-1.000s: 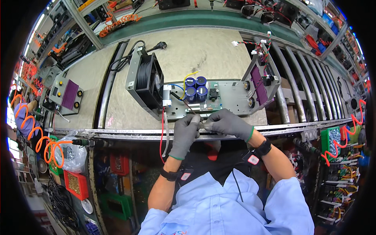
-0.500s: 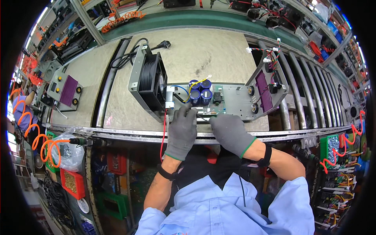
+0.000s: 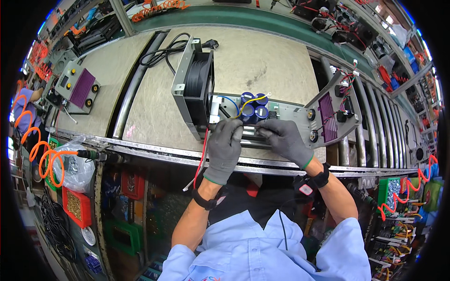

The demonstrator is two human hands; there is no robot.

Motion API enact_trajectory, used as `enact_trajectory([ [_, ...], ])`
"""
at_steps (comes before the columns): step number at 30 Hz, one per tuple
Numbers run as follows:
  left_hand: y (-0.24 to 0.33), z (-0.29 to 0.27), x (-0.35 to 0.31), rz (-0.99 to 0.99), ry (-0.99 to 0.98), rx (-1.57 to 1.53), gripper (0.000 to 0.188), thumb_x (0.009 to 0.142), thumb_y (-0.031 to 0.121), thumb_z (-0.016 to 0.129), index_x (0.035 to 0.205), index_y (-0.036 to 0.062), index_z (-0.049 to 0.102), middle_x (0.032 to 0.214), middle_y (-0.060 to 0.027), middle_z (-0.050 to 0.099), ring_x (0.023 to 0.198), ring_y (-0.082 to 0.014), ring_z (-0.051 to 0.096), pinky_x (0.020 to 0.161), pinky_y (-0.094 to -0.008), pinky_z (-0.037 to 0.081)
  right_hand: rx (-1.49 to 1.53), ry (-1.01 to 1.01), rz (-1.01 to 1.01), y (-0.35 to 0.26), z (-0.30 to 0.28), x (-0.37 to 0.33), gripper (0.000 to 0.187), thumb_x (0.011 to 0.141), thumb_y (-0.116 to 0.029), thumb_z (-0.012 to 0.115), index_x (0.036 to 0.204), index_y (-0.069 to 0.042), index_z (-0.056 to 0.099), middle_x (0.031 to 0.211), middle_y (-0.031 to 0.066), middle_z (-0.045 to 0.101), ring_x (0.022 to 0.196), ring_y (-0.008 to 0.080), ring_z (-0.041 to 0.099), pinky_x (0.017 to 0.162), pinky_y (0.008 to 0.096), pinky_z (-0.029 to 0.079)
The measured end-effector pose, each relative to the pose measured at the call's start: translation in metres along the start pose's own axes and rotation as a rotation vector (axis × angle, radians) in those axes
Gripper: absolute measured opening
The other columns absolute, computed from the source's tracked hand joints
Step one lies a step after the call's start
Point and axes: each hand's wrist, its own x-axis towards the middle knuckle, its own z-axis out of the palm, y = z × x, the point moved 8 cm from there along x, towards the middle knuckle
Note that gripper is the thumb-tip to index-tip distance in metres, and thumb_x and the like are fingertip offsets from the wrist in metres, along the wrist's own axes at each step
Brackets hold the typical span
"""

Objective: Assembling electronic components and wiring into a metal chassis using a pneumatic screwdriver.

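Observation:
My left hand (image 3: pixel 225 149), in a grey glove, is at the near edge of an open metal chassis (image 3: pixel 293 112). Its fingers are pinched together, and what they hold is hidden. My gloved right hand (image 3: pixel 288 141) is closed in the same way just to the right, fingertips over the circuit board's near edge. A thin dark strand seems to run between the fingertips; its kind is unclear. Behind the hands stand several blue capacitors (image 3: pixel 248 111) with a yellow wire (image 3: pixel 251 102) across them. A black fan (image 3: pixel 199 86) stands upright at the chassis's left end. Red and white wires (image 3: pixel 202 159) hang beside my left hand.
The chassis's right end carries a purple-grilled panel (image 3: pixel 328 117) with loose connectors above. A black power cord (image 3: pixel 164 54) lies behind the fan. Metal rollers (image 3: pixel 372 122) run at right. Another panel unit (image 3: pixel 75 89) sits at left, near another person's arm (image 3: pixel 35 96). Orange coiled hoses (image 3: pixel 33 133) hang nearby.
The view has shifted, so the chassis appears further right. Both hands have changed their finger pose at the board's front edge. The wires' white-tipped end now shows hanging beside my left wrist.

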Motion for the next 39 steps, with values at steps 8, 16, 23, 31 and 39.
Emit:
enact_trajectory([
  [8,-0.004,0.000,-0.002,-0.025,-0.013,-0.013,0.013,0.093,0.013,0.063,0.103,0.0041,0.067,0.099,-0.0124,0.067,0.094,-0.0303,0.065,0.082,-0.0379,0.051,0.008,0.002,-0.171,-0.003,0.002,0.001,0.017,0.088,-0.001,0.068,0.105,-0.001,0.070,0.090,0.0122,0.073,0.081,0.0204,0.070,0.073,0.0310,0.055],
  [16,-0.008,-0.002,-0.004,-0.021,0.015,-0.002,0.014,0.093,0.012,0.063,0.104,0.0041,0.067,0.100,-0.0121,0.069,0.096,-0.0297,0.065,0.083,-0.0374,0.051,-0.351,0.091,-0.347,-0.020,0.010,-0.004,0.016,0.081,-0.001,0.072,0.096,-0.005,0.068,0.088,0.0098,0.064,0.078,0.0293,0.065,0.065,0.0366,0.053],
  [23,-0.010,-0.004,-0.003,-0.012,0.008,-0.031,0.013,0.092,0.008,0.063,0.103,0.0038,0.068,0.100,-0.0120,0.069,0.095,-0.0294,0.066,0.082,-0.0370,0.052,-0.323,0.211,-0.370,-0.029,0.012,-0.006,0.013,0.080,-0.008,0.073,0.092,-0.007,0.068,0.086,0.0076,0.064,0.079,0.0288,0.063,0.062,0.0377,0.052],
  [31,-0.010,-0.002,-0.003,0.018,0.006,-0.021,0.012,0.091,0.010,0.064,0.102,0.0043,0.067,0.099,-0.0130,0.068,0.091,-0.0309,0.067,0.076,-0.0379,0.053,-0.317,0.211,-0.307,-0.029,0.005,-0.004,0.010,0.082,-0.007,0.073,0.090,-0.006,0.067,0.081,0.0096,0.060,0.070,0.0292,0.061,0.060,0.0392,0.049],
  [39,-0.011,0.001,-0.004,-0.009,0.027,-0.032,0.012,0.089,0.009,0.068,0.099,0.0032,0.069,0.100,-0.0124,0.068,0.089,-0.0283,0.067,0.074,-0.0357,0.053,-0.245,0.273,-0.245,-0.012,0.009,-0.013,0.011,0.083,-0.006,0.071,0.092,-0.006,0.064,0.079,0.0114,0.058,0.069,0.0308,0.060,0.059,0.0398,0.048],
])
